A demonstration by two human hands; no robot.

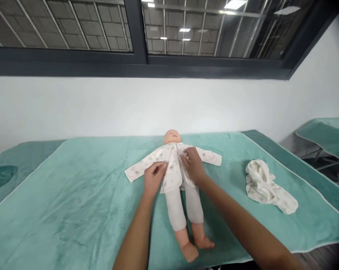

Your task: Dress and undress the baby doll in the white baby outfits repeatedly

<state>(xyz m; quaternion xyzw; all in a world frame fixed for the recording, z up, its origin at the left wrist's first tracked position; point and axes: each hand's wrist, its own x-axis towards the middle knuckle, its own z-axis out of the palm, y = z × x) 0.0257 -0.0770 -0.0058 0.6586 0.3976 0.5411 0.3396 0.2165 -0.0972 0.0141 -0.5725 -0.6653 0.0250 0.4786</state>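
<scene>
A baby doll [176, 210] lies on its back in the middle of the green-covered table, head toward the wall and bare feet toward me. It wears a white patterned long-sleeved jacket [171, 174], its sleeves spread to both sides and its front parted below the neck. On the jacket's left side, my left hand [155, 176] has its fingers bent together at the cloth edge. My right hand [193, 163] pinches the cloth on the right side of the chest. The doll's hands are not visible beyond the sleeve ends.
A crumpled white patterned garment [267, 187] lies to the right on the green cover [82, 202]. Behind the table stand a white wall [115, 107] and a dark-framed window [147, 69]. Another green-covered surface [326, 135] is at the far right.
</scene>
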